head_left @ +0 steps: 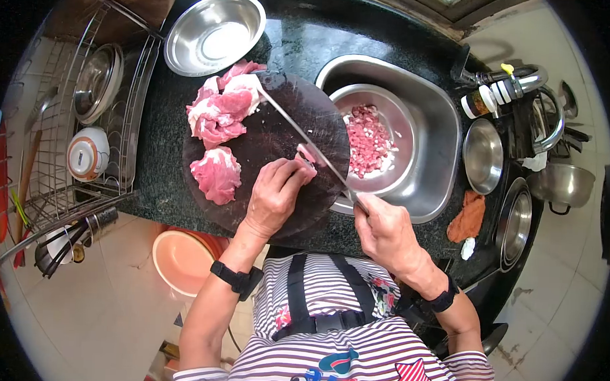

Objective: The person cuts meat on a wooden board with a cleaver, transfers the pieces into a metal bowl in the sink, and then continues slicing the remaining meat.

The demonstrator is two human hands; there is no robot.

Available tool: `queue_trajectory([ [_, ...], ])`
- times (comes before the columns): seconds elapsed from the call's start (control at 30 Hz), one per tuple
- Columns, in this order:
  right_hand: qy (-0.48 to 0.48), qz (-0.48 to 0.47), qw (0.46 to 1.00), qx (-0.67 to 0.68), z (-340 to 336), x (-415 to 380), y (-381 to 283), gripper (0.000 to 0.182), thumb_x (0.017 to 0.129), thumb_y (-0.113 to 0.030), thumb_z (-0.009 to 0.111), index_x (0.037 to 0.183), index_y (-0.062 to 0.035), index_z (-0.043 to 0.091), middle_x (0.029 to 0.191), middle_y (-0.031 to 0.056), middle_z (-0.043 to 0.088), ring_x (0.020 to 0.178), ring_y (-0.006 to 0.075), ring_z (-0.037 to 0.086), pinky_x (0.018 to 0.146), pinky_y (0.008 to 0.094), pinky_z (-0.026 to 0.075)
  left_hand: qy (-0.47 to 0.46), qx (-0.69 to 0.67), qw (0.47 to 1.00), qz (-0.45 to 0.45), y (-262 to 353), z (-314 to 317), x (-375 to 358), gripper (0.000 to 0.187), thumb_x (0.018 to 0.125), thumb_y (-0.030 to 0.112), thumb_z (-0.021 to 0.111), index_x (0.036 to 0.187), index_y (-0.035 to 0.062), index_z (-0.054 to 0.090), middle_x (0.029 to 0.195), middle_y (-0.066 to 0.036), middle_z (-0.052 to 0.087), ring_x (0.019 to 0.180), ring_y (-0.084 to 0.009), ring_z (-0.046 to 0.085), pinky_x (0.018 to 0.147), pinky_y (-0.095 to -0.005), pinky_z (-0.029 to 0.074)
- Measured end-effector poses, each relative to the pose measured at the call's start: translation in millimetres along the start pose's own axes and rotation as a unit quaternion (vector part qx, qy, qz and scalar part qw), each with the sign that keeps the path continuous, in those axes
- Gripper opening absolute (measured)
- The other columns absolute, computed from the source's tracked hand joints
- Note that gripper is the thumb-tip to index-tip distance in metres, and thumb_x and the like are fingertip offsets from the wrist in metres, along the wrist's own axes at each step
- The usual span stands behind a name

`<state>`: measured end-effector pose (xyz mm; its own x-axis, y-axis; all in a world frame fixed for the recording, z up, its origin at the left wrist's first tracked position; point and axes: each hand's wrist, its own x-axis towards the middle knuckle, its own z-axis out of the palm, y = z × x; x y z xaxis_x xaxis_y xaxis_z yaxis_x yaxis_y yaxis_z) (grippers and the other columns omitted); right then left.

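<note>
On the dark round cutting board (273, 139), my left hand (274, 195) is closed on a small strip of raw meat (308, 165), pressing it near the board's right side. My right hand (391, 237) grips the handle of a long knife (295, 128). The blade slants across the board, its edge beside the strip and its tip toward the upper left. A large pile of raw meat (224, 108) lies at the board's upper left, with a smaller chunk (215, 175) below it. Diced meat (368, 140) fills part of a steel bowl (403, 120).
That bowl stands inside the steel sink (435, 155), right of the board. A steel basin (215, 36) sits behind the meat. At left is a wire dish rack (130, 110); at right are a pan (483, 156) and an orange cloth (466, 217). An orange bucket (181, 263) stands below the counter.
</note>
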<state>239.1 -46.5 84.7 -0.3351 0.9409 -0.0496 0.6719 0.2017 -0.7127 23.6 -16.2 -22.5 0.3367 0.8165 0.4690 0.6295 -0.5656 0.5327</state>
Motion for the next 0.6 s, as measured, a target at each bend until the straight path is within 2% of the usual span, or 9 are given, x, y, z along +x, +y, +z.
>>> queue_trajectory([
  [0.2, -0.003, 0.016, 0.999, 0.028, -8.2, 1.3, -3.3, 0.015, 0.081, 0.002, 0.06, 0.096, -0.0003, 0.056, 0.08, 0.021, 0.061, 0.073, 0.0412, 0.062, 0.062, 0.0461, 0.05, -0.002, 0.006, 1.0, 0.0, -0.3, 0.3, -2.4, 0.025, 0.076, 0.004, 0.071, 0.1, 0.0008, 0.066, 0.103, -0.011, 0.063, 0.098, -0.03, 0.062, 0.085, -0.0409, 0.051],
  [0.6, -0.044, -0.003, 0.999, -0.026, -3.9, -31.4, 10.6, 0.022, 0.08, 0.0, 0.062, 0.101, 0.0, 0.055, 0.082, 0.0202, 0.064, 0.07, 0.0397, 0.064, 0.059, 0.0482, 0.051, -0.001, 0.0, 1.0, -0.006, -0.1, 0.3, -0.5, 0.026, 0.073, 0.002, 0.071, 0.099, 0.0018, 0.069, 0.1, -0.011, 0.064, 0.098, -0.0304, 0.062, 0.086, -0.0411, 0.052],
])
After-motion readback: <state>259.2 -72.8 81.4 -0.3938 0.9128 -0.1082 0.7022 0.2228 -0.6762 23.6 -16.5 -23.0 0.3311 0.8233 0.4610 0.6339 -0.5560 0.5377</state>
